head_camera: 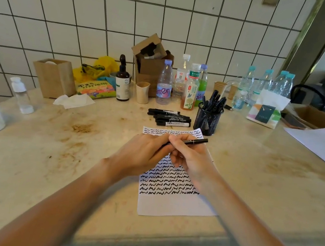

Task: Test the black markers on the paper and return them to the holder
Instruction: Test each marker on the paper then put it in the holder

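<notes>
1. Right hand [190, 155] and left hand [145, 153] both pinch one black marker [192, 141] above the paper [169, 205].
2. Mesh holder [207, 119] stands beyond the right hand; loose markers [169, 118] lie beyond both.

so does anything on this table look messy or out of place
Yes: brown stains blotch the beige marble tabletop left of the scribbled white paper, and a crumpled white tissue lies loose by the brown paper bag.

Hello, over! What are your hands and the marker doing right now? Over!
Both hands, left and right, grip one black marker above the scribbled paper. Loose markers lie beside the mesh holder. Nothing blocks the holder.
</notes>
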